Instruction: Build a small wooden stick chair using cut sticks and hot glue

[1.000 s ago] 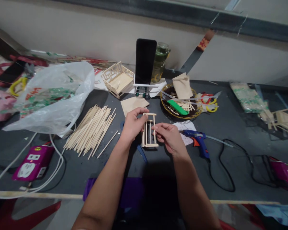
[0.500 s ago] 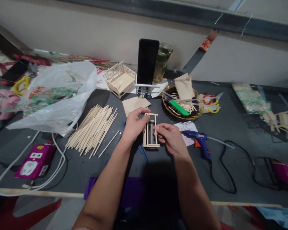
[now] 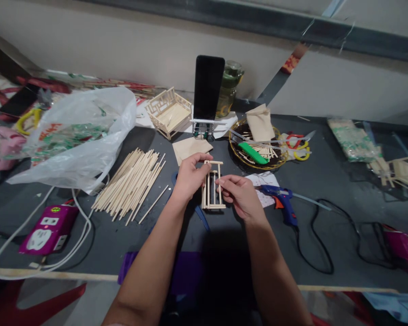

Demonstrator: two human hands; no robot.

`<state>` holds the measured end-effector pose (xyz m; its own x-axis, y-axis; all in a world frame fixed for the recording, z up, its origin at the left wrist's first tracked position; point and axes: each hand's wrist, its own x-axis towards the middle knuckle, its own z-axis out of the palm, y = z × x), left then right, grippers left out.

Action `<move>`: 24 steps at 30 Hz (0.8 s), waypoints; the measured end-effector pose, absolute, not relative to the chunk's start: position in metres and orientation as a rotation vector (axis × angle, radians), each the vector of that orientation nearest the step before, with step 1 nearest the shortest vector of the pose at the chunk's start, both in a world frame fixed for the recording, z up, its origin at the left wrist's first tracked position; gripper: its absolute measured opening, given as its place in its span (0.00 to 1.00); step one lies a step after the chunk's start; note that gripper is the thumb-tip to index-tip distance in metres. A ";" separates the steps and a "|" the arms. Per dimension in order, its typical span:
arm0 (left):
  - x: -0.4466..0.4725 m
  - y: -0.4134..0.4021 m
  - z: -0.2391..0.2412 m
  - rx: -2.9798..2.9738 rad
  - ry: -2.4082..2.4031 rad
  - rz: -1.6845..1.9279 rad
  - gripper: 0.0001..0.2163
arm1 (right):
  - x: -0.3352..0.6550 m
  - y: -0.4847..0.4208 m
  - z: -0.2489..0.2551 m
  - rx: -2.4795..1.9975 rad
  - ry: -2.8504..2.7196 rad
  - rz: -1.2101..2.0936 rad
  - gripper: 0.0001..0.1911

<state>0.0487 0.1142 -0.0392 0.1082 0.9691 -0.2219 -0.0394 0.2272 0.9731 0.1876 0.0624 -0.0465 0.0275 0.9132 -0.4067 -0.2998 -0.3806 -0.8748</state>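
A small frame of thin wooden sticks stands upright between my hands. My left hand pinches its upper left corner between thumb and fingers. My right hand has thumb and forefinger closed on the frame's right-hand stick, about halfway up. Part of the frame's left side is hidden by my left fingers. Blue-handled pliers or scissors lie partly under my left forearm. To the left a heap of loose wooden sticks is spread out, and one single stick lies apart from it.
A blue glue gun lies on the right, its cord trailing. Behind are a basket with a green brush, a phone on a stand, a bottle and a miniature wooden bench. A plastic bag and purple power box stand left.
The whole view has shifted very slightly. Both hands keep their hold on the stick frame, and the right-hand stick now leans a little more to the left at its top.
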 end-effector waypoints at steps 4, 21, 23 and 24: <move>0.049 0.114 -0.039 1.058 1.209 0.988 0.09 | 0.187 0.063 -0.047 -1.306 -0.697 1.555 0.13; 0.048 0.114 -0.039 1.066 1.199 0.987 0.10 | 0.187 0.062 -0.047 -1.303 -0.688 1.561 0.14; 0.048 0.114 -0.039 1.066 1.196 0.989 0.10 | 0.187 0.062 -0.047 -1.309 -0.691 1.559 0.14; 0.048 0.114 -0.039 1.066 1.193 0.990 0.10 | 0.187 0.062 -0.047 -1.310 -0.692 1.558 0.14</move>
<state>0.0479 0.1140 -0.0395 0.1132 0.9702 -0.2144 -0.0316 0.2192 0.9752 0.1869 0.0619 -0.0470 0.0273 0.9101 -0.4135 -0.3034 -0.3866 -0.8709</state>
